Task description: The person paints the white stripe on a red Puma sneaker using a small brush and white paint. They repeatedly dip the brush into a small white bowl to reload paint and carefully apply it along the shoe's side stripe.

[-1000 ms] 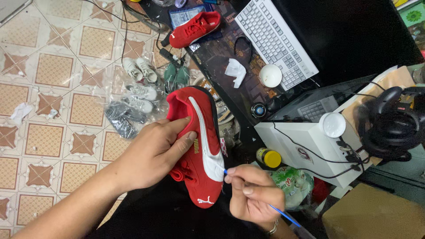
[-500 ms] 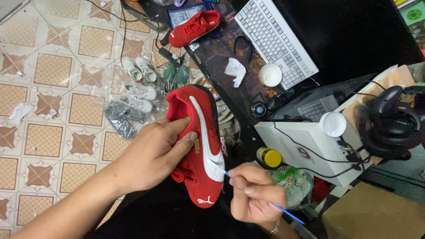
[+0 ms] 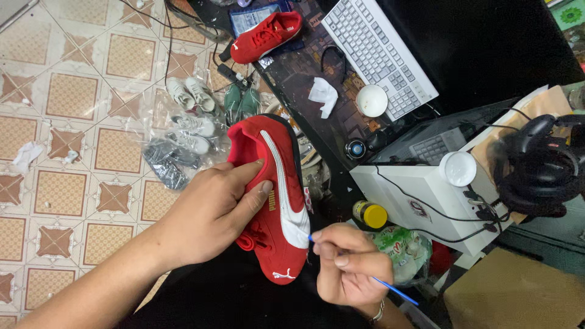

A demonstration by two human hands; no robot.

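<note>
The left hand [image 3: 210,213] holds the red shoe [image 3: 271,195] tight just below the white keyboard [image 3: 378,52], and the right hand [image 3: 350,271], pinching a thin blue brush [image 3: 390,288], has slid its tip along the shoe's white stripe, so more is painted.

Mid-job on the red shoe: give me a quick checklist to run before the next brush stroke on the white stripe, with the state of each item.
1. Left hand gripping the red shoe firmly: ok, fingers wrap its side.
2. Right hand holding the thin blue brush: ok, pinched like a pen.
3. Brush tip on the white stripe: ok, it meets the stripe's lower end.
4. Paint load on the tip: cannot tell, too small.
5. White cup within reach on the desk: ok; contents cannot tell.
6. Left fingers off the stripe: ok, they rest on red fabric.
</note>
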